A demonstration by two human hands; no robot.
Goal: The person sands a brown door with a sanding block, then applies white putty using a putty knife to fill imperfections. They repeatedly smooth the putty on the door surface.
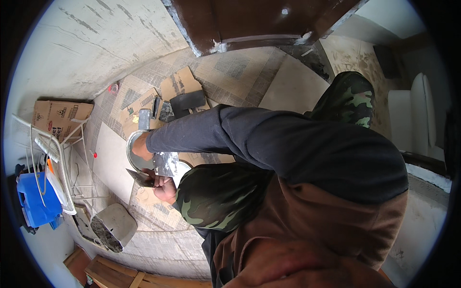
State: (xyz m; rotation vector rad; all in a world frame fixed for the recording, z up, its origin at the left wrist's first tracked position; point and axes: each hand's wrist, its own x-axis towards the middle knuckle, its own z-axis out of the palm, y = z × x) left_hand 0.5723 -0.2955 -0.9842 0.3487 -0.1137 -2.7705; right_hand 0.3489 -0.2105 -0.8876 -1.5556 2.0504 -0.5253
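Observation:
My right hand (141,147) reaches down over a round bucket (129,154) with grey paste inside. The fingers point into the bucket, and whatever they hold is hidden. Just below, my left hand (165,188) is closed on a dark, flat-bladed scraper (140,178), whose blade sticks out to the left beside the bucket rim. Between the two hands lies a flat metal plate (166,164) smeared with white and grey; what supports it cannot be made out. A pale round container (183,169) partly shows next to my camouflage-clad knee.
Cardboard pieces (180,82) with dark flat blades lie on the tiled floor beyond the bucket. A white metal chair (65,168), a blue jug (37,199) and a dirty square container (114,226) stand left. A brown door (249,21) is at the top, a toilet (418,115) right.

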